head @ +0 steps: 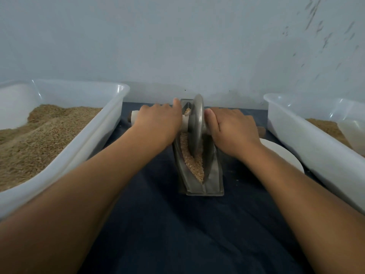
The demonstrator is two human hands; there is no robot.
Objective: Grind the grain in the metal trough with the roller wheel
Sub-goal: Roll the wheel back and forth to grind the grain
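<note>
A narrow metal trough (214, 184) lies lengthwise on the dark cloth, running away from me. Pale crushed grain (194, 165) fills its groove. The metal roller wheel (196, 125) stands upright in the groove, near the trough's far half. A light-coloured axle handle (134, 115) passes through the wheel. My left hand (158, 123) is wrapped over the handle left of the wheel. On the other side, my right hand (231, 129) grips the handle the same way and hides it.
A big translucent tub (110, 119) heaped with brown grain stands at the left. At the right is another tub (296, 131) with some grain and a plastic scoop (353, 133). A white plate (284, 155) lies by my right forearm. The wall is close behind.
</note>
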